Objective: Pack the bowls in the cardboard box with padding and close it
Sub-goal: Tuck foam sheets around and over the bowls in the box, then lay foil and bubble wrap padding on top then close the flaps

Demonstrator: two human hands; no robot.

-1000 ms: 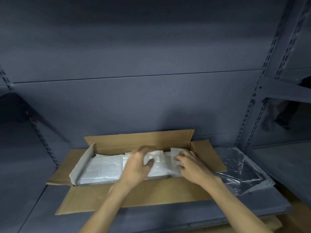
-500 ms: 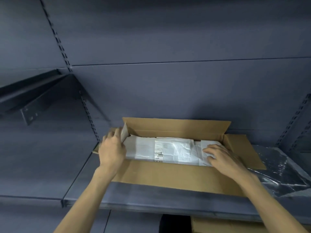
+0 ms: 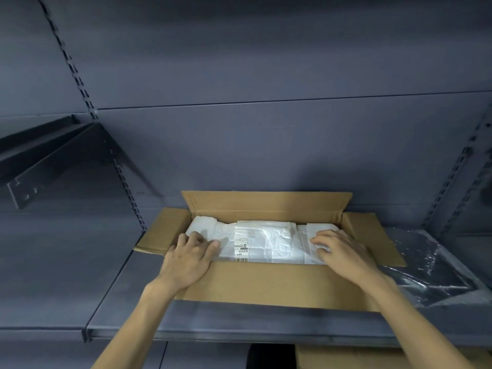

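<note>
While our two bare hands lie flat on the packing, the head view shows the long, shallow brown cardboard box (image 3: pixel 266 283) sitting on a dark grey metal shelf (image 3: pixel 127 315), all four flaps open. The far flap stands upright at twelve o'clock against the grey back panel (image 3: pixel 266 145), the near flap folds out toward us at six o'clock, and the short end flaps lie out at nine and three o'clock.

Inside the box, a layer of crumpled white wrapping paper (image 3: pixel 277 243) fills the opening from end to end; a small white barcode label (image 3: pixel 241 251) sits on it just left of centre. We cannot see the bowls; we judge that they lie beneath this padding.

Our left hand (image 3: pixel 189 259) rests at the nine o'clock end of the padding, fingers spread and pressing down, gripping nothing. Our right hand (image 3: pixel 343 254) rests at the three o'clock end, fingers likewise extended and flat on the paper, closed on nothing.

At three o'clock, just beside the box, a sheet of clear crinkled plastic film (image 3: pixel 426 267) lies on the shelf.

As we judge it, the filling and padding look done or nearly so. What remains is to fold the flaps in and close the box.
</note>
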